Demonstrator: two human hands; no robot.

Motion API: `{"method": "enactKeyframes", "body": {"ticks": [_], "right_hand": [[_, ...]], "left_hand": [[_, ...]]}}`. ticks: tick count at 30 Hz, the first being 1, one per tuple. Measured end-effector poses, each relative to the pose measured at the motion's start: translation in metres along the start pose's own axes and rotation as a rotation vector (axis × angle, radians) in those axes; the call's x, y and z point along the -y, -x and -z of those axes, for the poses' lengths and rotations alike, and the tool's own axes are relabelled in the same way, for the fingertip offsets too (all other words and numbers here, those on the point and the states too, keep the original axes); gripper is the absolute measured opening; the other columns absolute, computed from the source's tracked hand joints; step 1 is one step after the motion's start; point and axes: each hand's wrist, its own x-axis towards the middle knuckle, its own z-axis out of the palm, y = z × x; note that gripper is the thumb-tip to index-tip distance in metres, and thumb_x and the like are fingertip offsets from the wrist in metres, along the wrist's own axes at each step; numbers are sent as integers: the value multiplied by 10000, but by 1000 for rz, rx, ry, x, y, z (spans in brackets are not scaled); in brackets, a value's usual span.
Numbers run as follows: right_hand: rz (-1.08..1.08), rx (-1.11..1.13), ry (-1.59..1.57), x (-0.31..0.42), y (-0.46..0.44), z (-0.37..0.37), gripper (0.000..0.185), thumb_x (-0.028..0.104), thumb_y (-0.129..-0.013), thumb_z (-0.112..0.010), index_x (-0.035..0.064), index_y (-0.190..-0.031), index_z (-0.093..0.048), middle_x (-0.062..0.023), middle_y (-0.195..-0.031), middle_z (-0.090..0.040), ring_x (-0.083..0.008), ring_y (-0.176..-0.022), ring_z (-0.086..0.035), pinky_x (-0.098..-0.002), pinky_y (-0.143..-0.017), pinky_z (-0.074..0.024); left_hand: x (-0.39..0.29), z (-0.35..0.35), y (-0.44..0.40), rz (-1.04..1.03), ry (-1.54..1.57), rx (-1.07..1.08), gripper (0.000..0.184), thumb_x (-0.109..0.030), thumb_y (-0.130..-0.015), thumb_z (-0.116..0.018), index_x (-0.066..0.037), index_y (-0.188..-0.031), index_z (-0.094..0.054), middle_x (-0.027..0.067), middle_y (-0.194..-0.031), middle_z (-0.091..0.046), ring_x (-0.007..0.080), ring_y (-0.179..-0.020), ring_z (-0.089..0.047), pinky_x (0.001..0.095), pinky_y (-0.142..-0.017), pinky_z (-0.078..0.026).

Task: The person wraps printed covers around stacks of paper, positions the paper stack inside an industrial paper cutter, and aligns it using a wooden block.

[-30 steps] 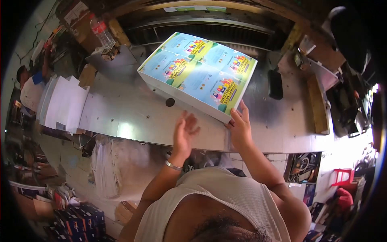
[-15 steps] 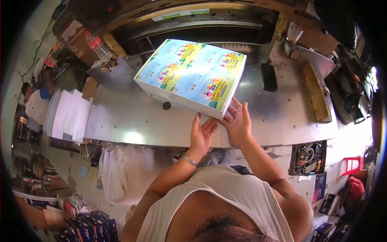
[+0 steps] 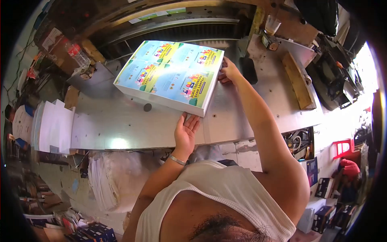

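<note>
The table (image 3: 94,123) looked like smooth, glossy metal. The stack (image 3: 171,74) had a glossy paper top, the bottle (image 3: 79,55) was clear plastic, and the bar (image 3: 296,82) was rough wood.

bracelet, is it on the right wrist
No, the bracelet circles the wrist of the left hand, while the wrist by the right hand is bare.

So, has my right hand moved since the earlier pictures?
Yes, away from you: the right hand is now farther from the near edge of the metal table.

There is one printed stack (image 3: 171,74), one bottle (image 3: 78,55) and one glass (image 3: 272,25).
</note>
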Motion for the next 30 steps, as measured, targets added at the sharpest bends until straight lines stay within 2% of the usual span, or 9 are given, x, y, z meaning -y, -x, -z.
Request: {"method": "enactKeyframes", "body": {"ticks": [3,4,6,9,13,18,21,26,30], "right_hand": [[21,-2,2,-1,-4,0,685,-37,-873,-555,132,-1519,-403,-113,-1393,-591,-253,-720,-726,-371,-577,-610],[11,-12,-4,1,-1,-1,690,-19,-865,-576,121,-1517,-399,-104,-1392,-595,-232,-736,-723,-347,-560,-594],[-3,2,45,1,0,1,772,-19,-799,-549,131,-1534,-372,-82,-1436,-584,-195,-764,-717,-294,-545,-559],[-10,33,0,-1,19,3,778,-19,-753,-585,108,-1499,-406,-75,-1393,-578,-139,-708,-607,-309,-519,-539],[59,46,67,-8,82,-2,756,16,-747,-641,69,-1464,-407,-140,-1330,-572,-162,-720,-626,-310,-475,-527],[31,170,-114,-20,190,-30,775,-5,-759,-646,59,-1482,-374,-161,-1470,-440,-175,-699,-628,-283,-493,-520],[-27,280,-169,-18,252,-57,824,-31,-777,-661,53,-1521,-316,-185,-1472,-437,-185,-764,-647,-290,-547,-541],[-49,459,-275,-30,308,-95,927,-35,-796,-732,58,-1576,-239,-209,-1462,-431,-196,-802,-637,-304,-625,-563],[-60,597,-231,-31,318,-113,920,50,-807,-782,64,-1568,-266,-202,-1384,-429,-272,-1025,-619,-399,-907,-534]], "left_hand": [[1,3,-1,4,49,-8,532,-358,-1055,-483,-1,-1437,-385,243,-1339,-589,336,-1278,-575,477,-1145,-422],[1,2,0,7,70,-17,511,-349,-1055,-485,-2,-1422,-403,242,-1337,-591,336,-1274,-578,479,-1145,-423],[-1,2,6,7,80,-46,500,-357,-1057,-473,-9,-1412,-423,217,-1307,-606,322,-1259,-581,467,-1130,-430],[-10,6,16,21,67,-86,515,-402,-1052,-467,-10,-1385,-463,188,-1270,-624,306,-1224,-590,450,-1108,-441],[-42,38,41,47,-39,-173,589,-495,-1045,-439,2,-1346,-537,141,-1237,-648,258,-1118,-615,407,-1051,-465],[-118,94,68,50,-330,-340,656,-583,-1025,-441,8,-1264,-597,121,-1144,-673,237,-1010,-633,399,-951,-529],[-173,104,80,74,-428,-429,748,-705,-961,-474,-20,-1228,-613,99,-1052,-689,222,-981,-634,380,-878,-523],[-250,144,75,108,-614,-471,793,-756,-951,-434,-40,-1240,-615,95,-1100,-691,213,-953,-613,359,-820,-493],[-285,164,59,143,-658,-495,762,-746,-965,-414,-78,-1278,-605,91,-1173,-680,219,-974,-604,364,-823,-487]]}}
